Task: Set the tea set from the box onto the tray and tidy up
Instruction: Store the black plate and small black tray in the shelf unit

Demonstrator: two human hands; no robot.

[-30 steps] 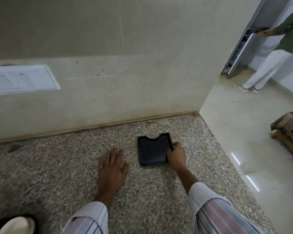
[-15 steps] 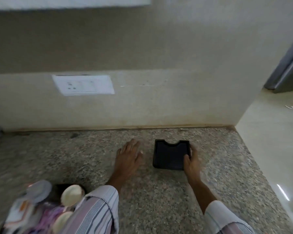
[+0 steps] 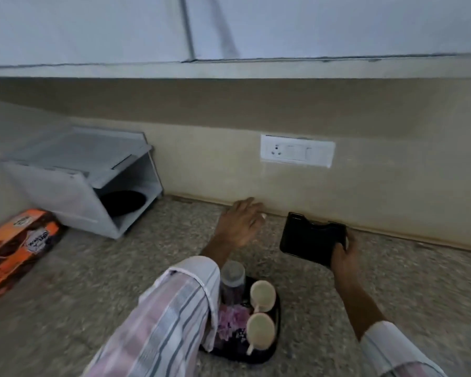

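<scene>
A speckled granite counter (image 3: pixel 93 289) fills the lower part of the view, backed by a beige wall (image 3: pixel 392 164) with pale cabinets (image 3: pixel 93 25) above; a white switch-and-socket plate (image 3: pixel 297 151) is set in the wall right of centre; at far left a white open-fronted container (image 3: pixel 76 180) lies tipped on the counter with something dark and round inside it, blurred; just near of it, at the left edge, lies an orange and dark printed box (image 3: pixel 17 246), tilted in the view; close to the viewer, right of centre, a dark tray (image 3: pixel 269 346) sits on the counter, partly hidden behind a striped sleeve (image 3: pixel 169 317); on the tray stand two cream cups (image 3: pixel 262 295), one nearer than the other, and a clear lidded jar (image 3: pixel 232 281) on their left, with a purple floral pattern showing between them; farther off, near the wall and right of centre, a small flat black tray (image 3: pixel 305 238) with a notch in its far edge is tilted, its near right corner clamped in the right hand (image 3: pixel 344 254), fingers curled over the rim; the left hand (image 3: pixel 241 223) is to its left, apart from it, fingers spread and holding nothing, low over the counter near the wall; whether it touches the surface cannot be told.
</scene>
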